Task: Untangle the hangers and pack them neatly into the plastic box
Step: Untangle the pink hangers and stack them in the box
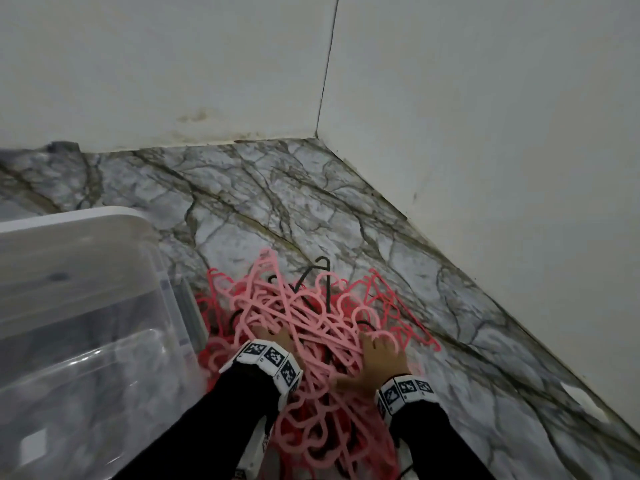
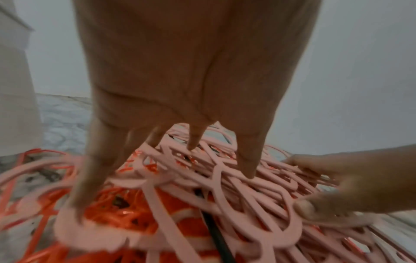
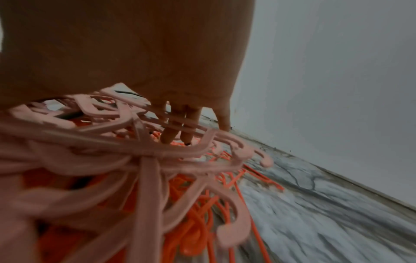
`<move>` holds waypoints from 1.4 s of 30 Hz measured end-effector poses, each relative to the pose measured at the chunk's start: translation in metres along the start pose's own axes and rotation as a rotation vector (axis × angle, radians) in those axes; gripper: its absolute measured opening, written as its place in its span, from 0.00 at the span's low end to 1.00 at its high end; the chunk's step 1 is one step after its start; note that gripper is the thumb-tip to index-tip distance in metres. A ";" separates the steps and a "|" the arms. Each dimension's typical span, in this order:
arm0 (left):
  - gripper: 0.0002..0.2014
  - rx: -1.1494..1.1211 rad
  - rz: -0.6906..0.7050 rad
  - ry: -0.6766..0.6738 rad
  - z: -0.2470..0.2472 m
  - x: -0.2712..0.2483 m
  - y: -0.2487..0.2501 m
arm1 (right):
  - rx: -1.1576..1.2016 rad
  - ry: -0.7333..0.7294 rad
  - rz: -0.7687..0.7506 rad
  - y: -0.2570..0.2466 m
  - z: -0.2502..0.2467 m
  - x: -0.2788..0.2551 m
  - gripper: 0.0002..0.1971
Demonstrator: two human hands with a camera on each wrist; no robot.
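Note:
A tangled pile of pink hangers (image 1: pixel 304 317) lies on the marble floor, mixed with thin red-orange hangers (image 1: pixel 410 318) and a black hanger (image 1: pixel 320 268). My left hand (image 1: pixel 277 337) rests on the near left of the pile. The left wrist view shows its fingers (image 2: pixel 193 140) straight and spread, tips touching the pink hangers (image 2: pixel 225 186). My right hand (image 1: pixel 379 351) is on the pile's right side. There it holds a bunch of pink hangers (image 3: pixel 139 151), thumb (image 2: pixel 303 208) below and fingers (image 3: pixel 171 135) poked down through the bars. The clear plastic box (image 1: pixel 86 258) stands at left.
Two white walls meet in a corner (image 1: pixel 317 136) beyond the pile; the right wall's foot runs close by the hangers. Bare marble floor (image 1: pixel 242 202) lies between pile and walls. The box's clear lid (image 1: pixel 104 393) leans at the lower left.

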State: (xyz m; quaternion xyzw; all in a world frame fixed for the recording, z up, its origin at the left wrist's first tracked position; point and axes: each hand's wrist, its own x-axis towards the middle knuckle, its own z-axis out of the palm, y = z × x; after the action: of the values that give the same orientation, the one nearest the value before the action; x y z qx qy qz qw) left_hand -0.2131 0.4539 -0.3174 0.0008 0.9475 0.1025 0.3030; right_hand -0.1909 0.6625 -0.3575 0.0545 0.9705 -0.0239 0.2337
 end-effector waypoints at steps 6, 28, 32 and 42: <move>0.27 -0.030 0.148 0.132 0.007 0.002 0.005 | 0.011 0.036 0.009 0.013 0.004 0.002 0.69; 0.23 -0.712 -0.231 -0.018 0.015 0.005 -0.017 | 0.239 -0.029 0.174 0.003 0.002 0.012 0.85; 0.38 -0.856 -0.253 0.017 0.024 0.010 -0.021 | 0.251 -0.043 0.174 0.006 -0.008 0.010 0.80; 0.62 -0.941 -0.262 0.063 0.034 0.013 -0.021 | 0.484 -0.142 0.166 0.014 -0.006 0.006 0.46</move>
State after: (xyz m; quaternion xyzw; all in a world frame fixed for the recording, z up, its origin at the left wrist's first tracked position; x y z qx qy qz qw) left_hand -0.2036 0.4410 -0.3559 -0.2586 0.7993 0.4804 0.2520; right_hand -0.1973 0.6776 -0.3557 0.1865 0.9099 -0.2398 0.2825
